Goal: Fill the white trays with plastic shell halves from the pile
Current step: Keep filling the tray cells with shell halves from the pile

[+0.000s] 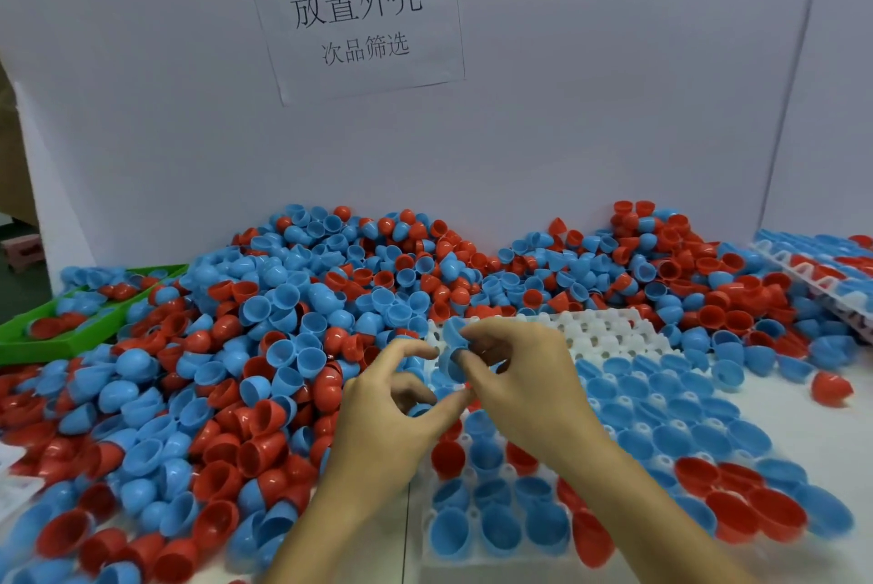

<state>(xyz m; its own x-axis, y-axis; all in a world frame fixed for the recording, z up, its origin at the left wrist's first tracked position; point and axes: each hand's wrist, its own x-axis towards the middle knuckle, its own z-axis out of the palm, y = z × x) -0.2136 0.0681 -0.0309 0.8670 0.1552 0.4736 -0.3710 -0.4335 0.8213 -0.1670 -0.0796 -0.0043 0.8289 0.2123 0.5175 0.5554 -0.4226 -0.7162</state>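
A big pile of red and blue plastic shell halves (pixel 293 337) covers the table's left and back. In front of me lies a white tray (pixel 609 333) whose near rows hold blue and red halves, while its far rows show bare sockets. Above the tray's left edge my right hand (pixel 515 375) pinches blue shell halves (pixel 452 349) between thumb and fingers. Just left of it, my left hand (pixel 392 413) has curled fingers around a blue shell half (pixel 420 409) that is mostly hidden in the palm.
A green bin (pixel 28 342) with some halves stands at the far left. At the right edge rests another filled white tray (pixel 803 274), tilted on the pile. One loose red half (pixel 831 389) lies to the right of the front tray. A white wall with a paper sign stands behind.
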